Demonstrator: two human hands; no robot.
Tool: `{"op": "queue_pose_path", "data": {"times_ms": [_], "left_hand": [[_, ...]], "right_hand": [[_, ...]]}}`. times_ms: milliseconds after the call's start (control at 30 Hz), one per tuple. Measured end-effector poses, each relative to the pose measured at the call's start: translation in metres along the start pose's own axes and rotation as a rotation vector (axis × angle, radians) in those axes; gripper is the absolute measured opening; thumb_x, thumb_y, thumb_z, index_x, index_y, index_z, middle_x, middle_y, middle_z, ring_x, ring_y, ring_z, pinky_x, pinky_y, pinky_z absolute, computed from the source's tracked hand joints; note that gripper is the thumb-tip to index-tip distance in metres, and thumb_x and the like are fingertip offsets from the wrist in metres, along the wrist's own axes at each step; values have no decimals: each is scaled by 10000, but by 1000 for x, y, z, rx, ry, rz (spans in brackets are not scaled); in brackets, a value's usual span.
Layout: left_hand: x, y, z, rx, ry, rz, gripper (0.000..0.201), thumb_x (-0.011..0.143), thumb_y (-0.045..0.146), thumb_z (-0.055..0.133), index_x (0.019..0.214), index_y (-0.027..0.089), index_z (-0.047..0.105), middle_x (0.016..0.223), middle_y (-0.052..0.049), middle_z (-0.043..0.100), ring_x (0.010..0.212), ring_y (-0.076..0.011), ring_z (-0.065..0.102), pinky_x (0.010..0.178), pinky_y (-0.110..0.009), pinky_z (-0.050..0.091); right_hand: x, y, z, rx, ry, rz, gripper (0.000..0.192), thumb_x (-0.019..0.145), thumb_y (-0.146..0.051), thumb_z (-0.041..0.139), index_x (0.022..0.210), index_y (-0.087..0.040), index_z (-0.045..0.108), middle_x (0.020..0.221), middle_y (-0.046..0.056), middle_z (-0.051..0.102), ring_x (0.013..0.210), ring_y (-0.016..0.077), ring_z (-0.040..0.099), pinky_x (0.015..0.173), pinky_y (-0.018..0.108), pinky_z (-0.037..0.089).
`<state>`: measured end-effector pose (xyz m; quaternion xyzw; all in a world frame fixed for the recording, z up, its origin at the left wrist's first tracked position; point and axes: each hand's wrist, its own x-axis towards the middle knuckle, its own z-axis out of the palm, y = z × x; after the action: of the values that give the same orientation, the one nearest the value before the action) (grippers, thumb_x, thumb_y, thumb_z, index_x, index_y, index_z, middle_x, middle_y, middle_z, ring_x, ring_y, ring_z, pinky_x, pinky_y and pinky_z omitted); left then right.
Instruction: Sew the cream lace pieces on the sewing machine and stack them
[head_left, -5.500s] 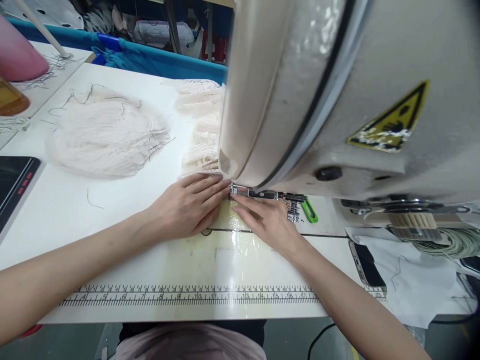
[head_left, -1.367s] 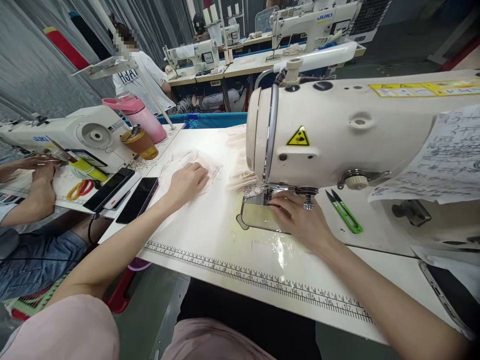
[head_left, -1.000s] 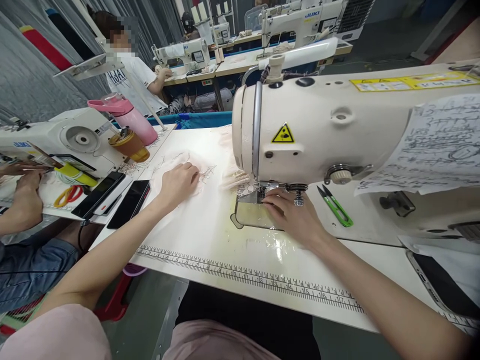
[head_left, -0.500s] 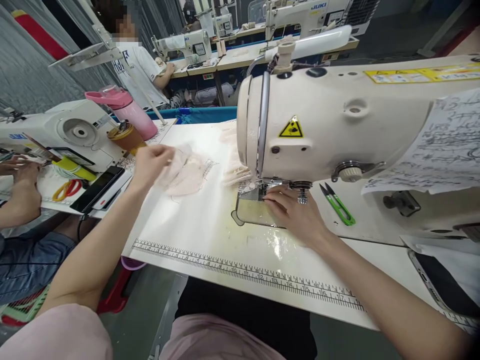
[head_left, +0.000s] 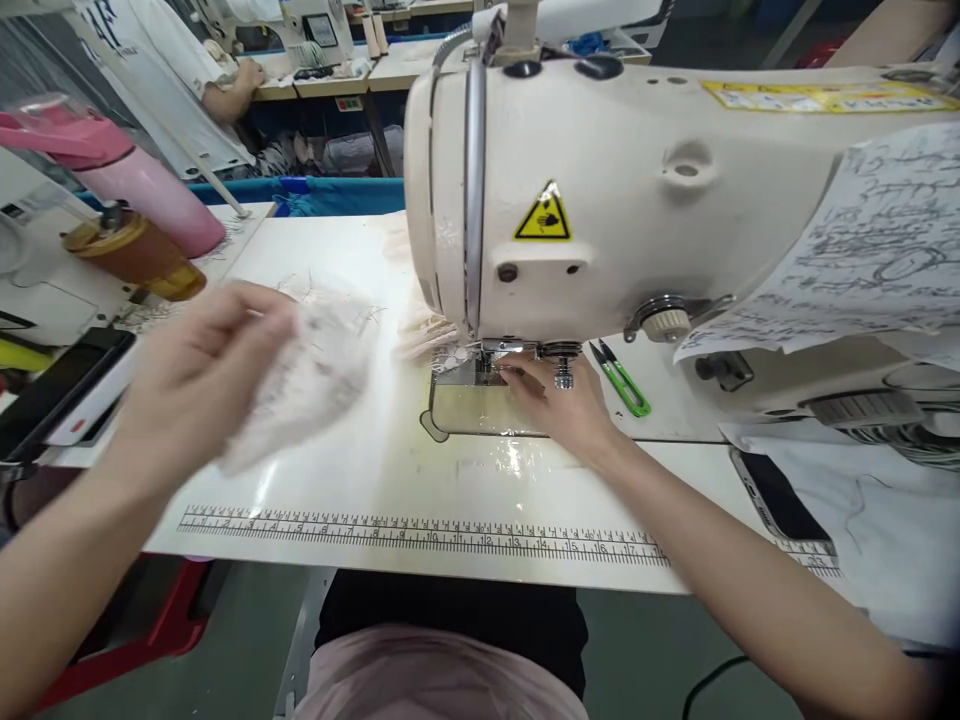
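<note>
My left hand (head_left: 206,375) is closed on a pale pink fabric piece (head_left: 315,375), lifted over the left part of the white table and blurred by motion. My right hand (head_left: 559,400) rests at the needle area of the sewing machine (head_left: 630,200), fingertips bent beside the presser foot (head_left: 487,368). Whether those fingertips pinch anything is hidden. More gathered pale fabric (head_left: 427,335) lies behind and left of the foot, partly covered by the machine head.
Green thread snips (head_left: 621,380) lie right of the needle. A phone (head_left: 780,495) rests at the right. A ruler strip (head_left: 427,535) runs along the front edge. At the left stand an amber cup (head_left: 135,250) and a pink bottle (head_left: 150,190). A co-worker sits beyond.
My left hand has lifted the pale fabric piece off the table and brought it nearer to me. My right hand stays by the presser foot. The view has shifted to the right.
</note>
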<state>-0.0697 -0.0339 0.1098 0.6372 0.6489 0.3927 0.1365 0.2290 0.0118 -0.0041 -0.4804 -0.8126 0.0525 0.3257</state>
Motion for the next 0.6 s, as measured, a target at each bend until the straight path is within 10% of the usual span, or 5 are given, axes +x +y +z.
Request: {"op": "queue_pose_path", "data": {"times_ms": [133, 400, 600], "left_hand": [[-4, 6, 65, -23, -565, 72, 306, 978, 456, 428, 882, 232, 614, 720, 7, 627, 566, -114, 553, 449, -223, 415], [-18, -4, 117, 394, -326, 850, 269, 976, 226, 463, 1169, 139, 629, 1183, -95, 688, 1089, -245, 636, 907, -386, 553], [-41, -7, 127, 411, -438, 861, 567, 960, 379, 449, 1395, 16, 454, 1422, -195, 494, 1339, -315, 463, 1088, -453, 452]], "right_hand": [[1, -1, -6, -6, -47, 82, 246, 936, -302, 497, 985, -214, 722, 908, 55, 731, 862, 224, 647, 790, 374, 476], [-7, -3, -6, -132, -123, -22, 326, 940, -189, 396, 1064, -258, 690, 946, 49, 718, 876, 212, 633, 808, 373, 457], [-7, -9, -11, -153, -201, -200, 366, 916, -96, 412, 1144, -264, 644, 1058, 4, 717, 876, 142, 653, 780, 297, 469]]}}
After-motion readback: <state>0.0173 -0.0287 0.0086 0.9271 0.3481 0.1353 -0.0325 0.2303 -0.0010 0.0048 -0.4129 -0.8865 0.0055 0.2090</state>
